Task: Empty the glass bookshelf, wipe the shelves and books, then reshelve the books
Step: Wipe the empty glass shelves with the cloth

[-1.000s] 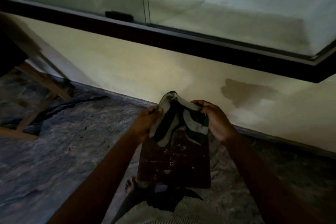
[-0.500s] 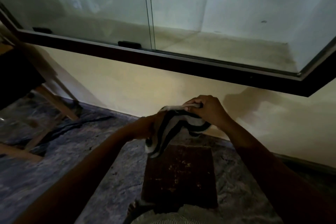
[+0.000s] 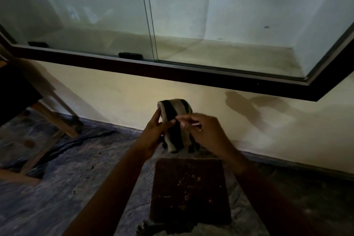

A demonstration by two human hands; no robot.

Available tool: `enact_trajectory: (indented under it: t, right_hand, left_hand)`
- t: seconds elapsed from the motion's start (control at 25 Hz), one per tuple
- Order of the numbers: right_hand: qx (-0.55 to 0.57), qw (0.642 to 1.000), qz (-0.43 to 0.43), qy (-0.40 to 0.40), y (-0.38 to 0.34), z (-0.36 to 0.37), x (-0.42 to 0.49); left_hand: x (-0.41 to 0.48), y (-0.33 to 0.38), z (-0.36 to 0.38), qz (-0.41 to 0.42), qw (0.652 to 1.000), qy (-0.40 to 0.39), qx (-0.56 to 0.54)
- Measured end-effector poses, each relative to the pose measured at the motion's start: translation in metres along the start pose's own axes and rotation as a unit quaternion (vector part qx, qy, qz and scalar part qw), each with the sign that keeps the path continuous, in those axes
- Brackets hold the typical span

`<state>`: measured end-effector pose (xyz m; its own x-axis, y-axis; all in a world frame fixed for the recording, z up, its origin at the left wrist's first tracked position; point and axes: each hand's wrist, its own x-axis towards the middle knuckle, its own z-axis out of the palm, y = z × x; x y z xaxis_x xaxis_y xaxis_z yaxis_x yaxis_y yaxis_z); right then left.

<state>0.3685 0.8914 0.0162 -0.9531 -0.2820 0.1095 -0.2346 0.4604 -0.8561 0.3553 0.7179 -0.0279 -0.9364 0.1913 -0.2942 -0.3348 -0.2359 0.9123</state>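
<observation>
A brown book (image 3: 191, 191) lies flat on the dark floor (image 3: 67, 178). Its near edge is lost under the person's dim clothing. Just over its far edge both hands hold a striped cloth (image 3: 175, 119). The left hand (image 3: 153, 136) grips it with curled fingers, and the blurred right hand (image 3: 207, 134) pinches its edge. At left, slanted wooden legs (image 3: 57, 109) stand near the cream wall (image 3: 118, 97), which bears a dark stain (image 3: 243, 107). Above, a dark frame (image 3: 172, 72) fronts the shelf (image 3: 220, 53). Reflections cloud the left glass (image 3: 86, 15). Whether the right side is glazed I cannot tell.
</observation>
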Motion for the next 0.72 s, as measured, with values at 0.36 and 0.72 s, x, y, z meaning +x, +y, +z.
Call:
enact_trajectory:
  t: [0.36, 0.72]
  right_hand:
    - [0.182, 0.964, 0.127, -0.145, 0.020, -0.011, 0.018]
    - [0.421, 0.867, 0.258, -0.065, 0.057, -0.003, -0.003]
  left_hand:
    - [0.002, 0.053, -0.010, 0.069, 0.978, -0.103, 0.170]
    - [-0.006, -0.033, -0.004, -0.076, 0.989, 0.014, -0.123]
